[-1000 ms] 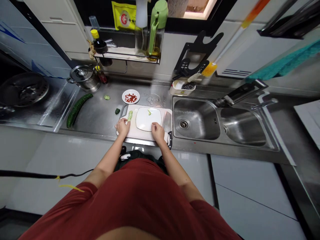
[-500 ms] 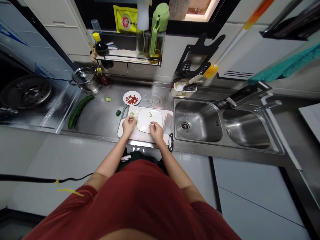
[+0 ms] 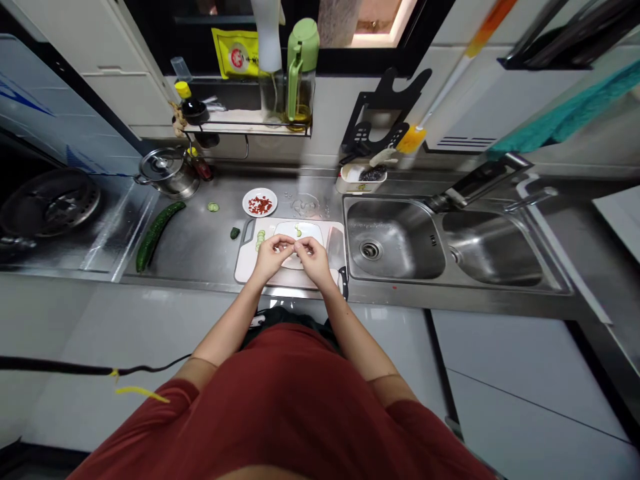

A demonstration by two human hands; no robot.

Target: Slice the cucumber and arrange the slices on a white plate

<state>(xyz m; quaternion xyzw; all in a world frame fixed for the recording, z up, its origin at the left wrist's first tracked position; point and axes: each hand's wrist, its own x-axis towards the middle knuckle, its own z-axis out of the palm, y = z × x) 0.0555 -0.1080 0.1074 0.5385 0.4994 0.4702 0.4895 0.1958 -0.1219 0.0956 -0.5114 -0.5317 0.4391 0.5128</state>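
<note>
Over the white plate (image 3: 313,233), my left hand (image 3: 273,256) and my right hand (image 3: 312,259) meet at the fingertips, both pinched. A cucumber slice seems to be in the left fingers, largely hidden; what the right fingers grip is too small to make out. Pale green cucumber slices (image 3: 299,231) lie on the plate's far part. More slices (image 3: 260,239) are lined up on the white cutting board (image 3: 245,263), left of the plate. A knife (image 3: 343,283) rests along the board's right side, its black handle towards me.
Behind the board stands a small dish (image 3: 260,193) of chopped red pieces. A cucumber end (image 3: 234,233), loose slices (image 3: 213,207) and a whole cucumber (image 3: 157,233) lie to the left, near a lidded pot (image 3: 170,175). A double sink (image 3: 400,257) borders the board's right.
My left hand has moved right from the board's slices to meet my right hand above the plate. The right hand has shifted slightly left. The camera view has shifted a little.
</note>
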